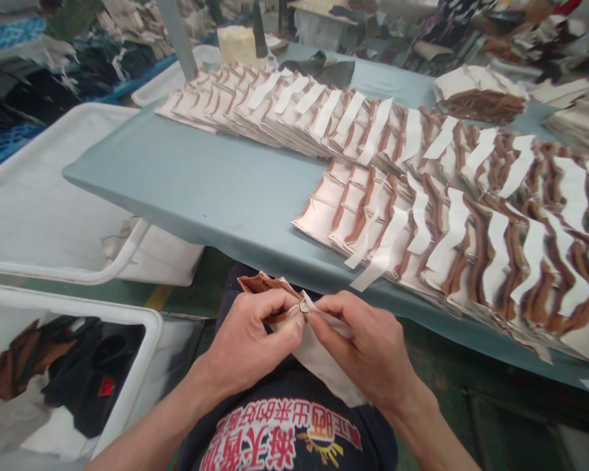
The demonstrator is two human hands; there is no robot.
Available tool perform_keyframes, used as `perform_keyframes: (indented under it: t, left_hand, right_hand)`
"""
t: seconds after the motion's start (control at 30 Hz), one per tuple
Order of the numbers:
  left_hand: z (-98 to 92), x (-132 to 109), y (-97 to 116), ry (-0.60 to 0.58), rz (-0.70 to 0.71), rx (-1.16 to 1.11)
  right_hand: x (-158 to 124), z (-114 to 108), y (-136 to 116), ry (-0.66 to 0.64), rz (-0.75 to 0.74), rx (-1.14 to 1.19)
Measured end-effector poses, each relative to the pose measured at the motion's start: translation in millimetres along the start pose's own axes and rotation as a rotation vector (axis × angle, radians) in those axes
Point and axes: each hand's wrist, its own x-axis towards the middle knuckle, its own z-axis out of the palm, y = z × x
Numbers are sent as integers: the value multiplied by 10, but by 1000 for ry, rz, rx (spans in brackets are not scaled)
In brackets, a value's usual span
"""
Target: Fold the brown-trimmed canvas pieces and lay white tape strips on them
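Free passage is offered over the bare left stretch of the worktop (177, 176). To its right, the way is barred by a front row of folded pieces (319, 212); behind, by a longer row (196, 108). Just ahead of the left hand (252, 330), space is taken by the held cloth (261, 283). The left side is crowded by a white tub (44, 190).

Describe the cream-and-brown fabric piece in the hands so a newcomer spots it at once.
Find the long table with the pale blue cover, bearing rows of cream-and-brown fabric stacks. Just off its near edge, the left hand and right hand pinch the cream-and-brown fabric piece. Unlike those in the rows, it is held off the table.
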Motion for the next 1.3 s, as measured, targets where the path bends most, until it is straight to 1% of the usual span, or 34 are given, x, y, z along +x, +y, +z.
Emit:
perform_keyframes:
  t: [0.17,0.27,0.33,0.47,0.53,0.6,0.67,0.77,0.93,1.0,1.17,1.3]
  left_hand:
    - [-1,-12,27,-18,48,60]
    - [2,-6,14,-39,23,35]
    - [8,-1,-9,-40,-7,5]
    - [33,0,-73,-28,-65,-48]
    - [44,-5,-97,-29,-104,-71]
    - [50,-14,-109,-36,-143,-96]
    - [51,-24,-105,-46,-157,-107]
    - [54,-32,-75,-57,-122,-65]
    - [66,-21,-43,-65,-84,-32]
    - [59,-21,-53,-68,-91,-39]
    - [30,-46,-80,-75,-96,-99]
    - [51,-50,-104,-66,-123,-168]
  right_hand:
    - [33,-62,39,-55,-72,4]
    - [33,-56,24,-74,-54,24]
    - [27,-22,-1,-79,33,64]
    - [9,75,-49,-69,273,143]
    - [-3,100,-53,-71,322,167]
    - [-12,91,-37,-81,300,185]
    - [-15,54,-10,-104,234,193]
    - [-5,-11,28,-137,171,189]
    - [-17,-18,23,-121,155,151]
    - [-33,7,2,-109,180,138]
    - [-31,45,-58,-94,300,159]
    - [-10,51,-89,-92,357,187]
